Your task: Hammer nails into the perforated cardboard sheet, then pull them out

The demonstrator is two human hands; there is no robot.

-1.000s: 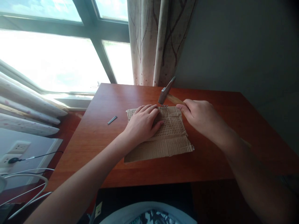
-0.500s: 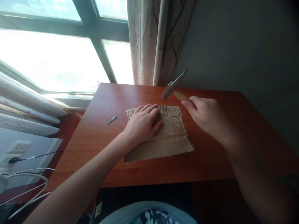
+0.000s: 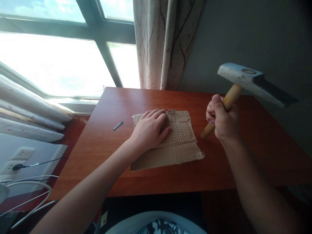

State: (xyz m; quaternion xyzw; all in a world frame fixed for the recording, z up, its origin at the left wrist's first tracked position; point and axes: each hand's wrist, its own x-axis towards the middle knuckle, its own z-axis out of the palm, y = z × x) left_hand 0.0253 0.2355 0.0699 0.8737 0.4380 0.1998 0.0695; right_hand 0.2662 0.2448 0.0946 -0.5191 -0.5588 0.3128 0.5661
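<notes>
My left hand [image 3: 151, 128] lies flat with fingers stretched over a piece of brown cardboard [image 3: 168, 154] that is dotted with rows of small holes. Its palm and fingers hide the cardboard's left part. A short row of nails [image 3: 172, 111] stands at the cardboard's far edge, just right of my fingertips. In the air at the right, my right hand [image 3: 224, 120] is wrapped round the wooden handle of a hammer [image 3: 240, 75]. The metal head is raised above the fist, well apart from the nails.
Several loose nails [image 3: 118, 125] lie together on the wooden table [image 3: 97, 156], left of the cardboard. Behind the table are a curtain [image 3: 154, 48] and a bright window. A wall socket [image 3: 14, 162] with a plug and cables is at the lower left.
My right hand has swung the hammer up and back to the right, away from the row of nails. My left hand stays in place on the cardboard.
</notes>
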